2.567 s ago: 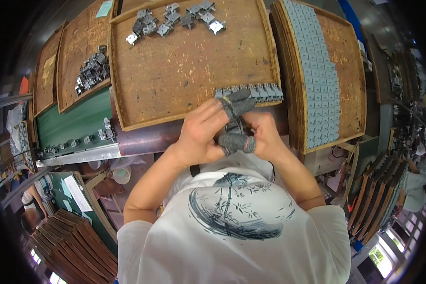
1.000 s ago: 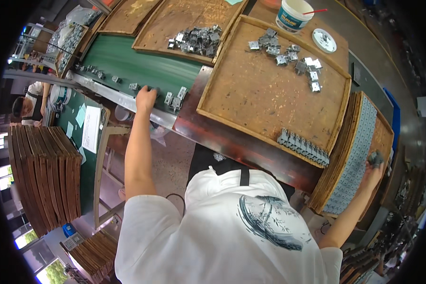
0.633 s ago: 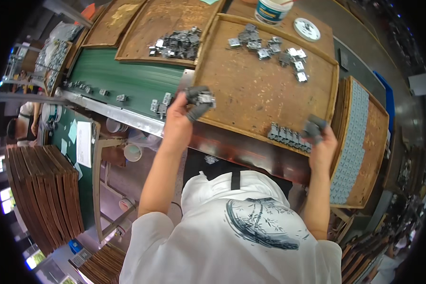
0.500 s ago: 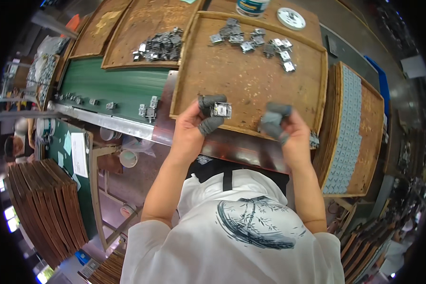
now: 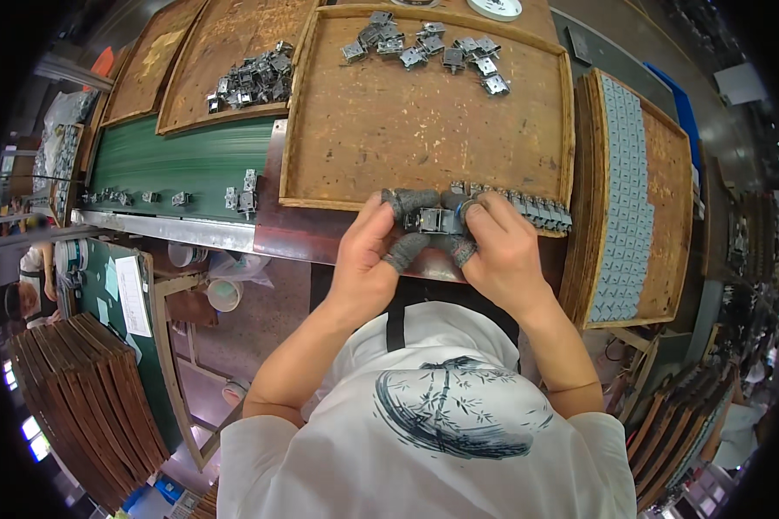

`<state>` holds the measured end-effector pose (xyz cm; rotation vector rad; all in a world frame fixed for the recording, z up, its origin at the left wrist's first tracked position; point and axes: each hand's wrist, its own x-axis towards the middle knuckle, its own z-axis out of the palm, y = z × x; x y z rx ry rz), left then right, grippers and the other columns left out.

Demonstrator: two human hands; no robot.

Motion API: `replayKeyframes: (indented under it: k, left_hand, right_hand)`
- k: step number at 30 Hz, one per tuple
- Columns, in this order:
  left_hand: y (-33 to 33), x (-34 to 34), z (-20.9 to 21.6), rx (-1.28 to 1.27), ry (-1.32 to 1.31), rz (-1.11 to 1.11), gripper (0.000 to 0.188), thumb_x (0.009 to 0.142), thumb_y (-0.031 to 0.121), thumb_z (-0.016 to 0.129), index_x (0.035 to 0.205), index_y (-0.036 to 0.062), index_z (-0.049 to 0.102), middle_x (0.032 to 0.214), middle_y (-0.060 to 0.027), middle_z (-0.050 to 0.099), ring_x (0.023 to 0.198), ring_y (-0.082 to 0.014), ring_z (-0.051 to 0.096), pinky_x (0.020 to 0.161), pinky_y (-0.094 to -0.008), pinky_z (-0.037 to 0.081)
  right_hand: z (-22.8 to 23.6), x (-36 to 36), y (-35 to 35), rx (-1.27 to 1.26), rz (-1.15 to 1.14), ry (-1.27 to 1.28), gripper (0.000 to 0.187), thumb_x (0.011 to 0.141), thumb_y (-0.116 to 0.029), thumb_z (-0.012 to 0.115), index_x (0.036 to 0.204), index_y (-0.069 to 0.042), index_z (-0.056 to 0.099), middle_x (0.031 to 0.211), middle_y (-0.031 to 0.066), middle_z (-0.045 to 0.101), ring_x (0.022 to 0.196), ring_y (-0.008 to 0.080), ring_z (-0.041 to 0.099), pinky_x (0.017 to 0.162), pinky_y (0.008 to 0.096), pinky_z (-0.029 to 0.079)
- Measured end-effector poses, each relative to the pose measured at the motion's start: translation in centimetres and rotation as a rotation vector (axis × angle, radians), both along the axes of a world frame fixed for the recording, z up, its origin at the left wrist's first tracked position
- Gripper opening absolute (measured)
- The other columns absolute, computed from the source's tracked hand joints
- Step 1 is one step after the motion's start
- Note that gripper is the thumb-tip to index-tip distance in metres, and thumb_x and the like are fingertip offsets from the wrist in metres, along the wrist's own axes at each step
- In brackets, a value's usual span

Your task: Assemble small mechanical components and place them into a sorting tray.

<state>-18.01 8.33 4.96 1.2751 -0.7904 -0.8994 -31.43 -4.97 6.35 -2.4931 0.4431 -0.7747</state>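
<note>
Metal clip parts (image 5: 434,220), a short stack of little grey stamped pieces, are pinched between both hands right at the near edge of the big wooden tray (image 5: 337,164), just above the person's chest. Looks to me like the step in hand is squaring up a handful so the pieces sit flush, and the next move probably calls for setting them down in line with the row of same parts (image 5: 537,210) already lying along the tray's near rim, just beside the right hand (image 5: 504,255). Left hand (image 5: 365,259) has thumb and forefinger closed on the left end of the stack, right hand does the same on the other end; the fingertips (image 5: 404,250) wear grey cots, and the fingers are curled tight, barely any gap. Further out there's a loose pile of parts (image 5: 424,48) at the far side of the tray, a green conveyor belt (image 5: 173,160) to the left with a few pieces on it, and a tray of neatly laid rows (image 5: 623,190) off to the right.
</note>
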Motion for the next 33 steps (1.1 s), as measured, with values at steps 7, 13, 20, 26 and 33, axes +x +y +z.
replayKeyframes:
  k: [7,13,20,26,33]
  left_hand:
    - [0.1,-2.8,-2.1,0.15,-0.587,0.077,0.076,0.066,-0.006,0.062,0.138,-0.0016,0.041,0.12,-0.0252,0.044,0.115,-0.0465,0.044,0.099,-0.0443,0.042]
    - [-0.3,-1.1,-3.5,0.014,-0.615,-0.047,0.074,0.068,0.001,0.075,0.137,-0.0006,0.05,0.123,-0.0199,0.055,0.105,-0.0327,0.06,0.084,-0.035,0.052]
    - [-1.4,-0.9,-2.4,-0.143,-0.699,-0.133,0.073,0.059,0.011,0.079,0.128,0.0009,0.059,0.107,-0.0166,0.064,0.094,-0.0371,0.062,0.082,-0.0408,0.052]
    - [-3.0,-0.8,-2.8,-0.073,-0.792,-0.245,0.065,0.062,0.006,0.074,0.126,0.0046,0.061,0.11,-0.0174,0.06,0.097,-0.0375,0.06,0.081,-0.0432,0.052]
    - [-7.5,5.8,-8.3,0.402,-0.576,-0.22,0.057,0.068,0.0,0.07,0.123,0.0047,0.062,0.108,-0.0167,0.054,0.099,-0.0334,0.058,0.085,-0.0366,0.047]
  right_hand:
    - [-3.8,-0.6,1.9,-0.028,-0.065,0.003,0.023,0.068,0.001,0.07,0.09,0.002,0.062,0.082,0.0155,0.055,0.074,0.0372,0.059,0.062,0.0434,0.05]
    - [-2.6,-1.9,1.9,0.554,-0.15,0.246,0.035,0.082,-0.029,0.077,0.093,0.002,0.062,0.092,0.0151,0.07,0.077,0.0256,0.068,0.069,0.0344,0.052]
    - [-2.8,-2.5,0.7,0.677,0.081,0.262,0.041,0.079,-0.032,0.078,0.091,0.005,0.064,0.077,0.0192,0.066,0.067,0.0238,0.064,0.064,0.0324,0.05]
    - [-3.5,-4.4,-1.0,0.55,0.049,0.45,0.037,0.079,-0.031,0.077,0.093,0.002,0.066,0.074,0.0172,0.065,0.067,0.0211,0.067,0.062,0.0326,0.051]
    - [-2.0,-15.8,-14.4,0.771,-0.639,-0.261,0.024,0.096,-0.019,0.056,0.101,-0.002,0.071,0.072,0.0012,0.067,0.063,0.007,0.057,0.056,0.0224,0.041]
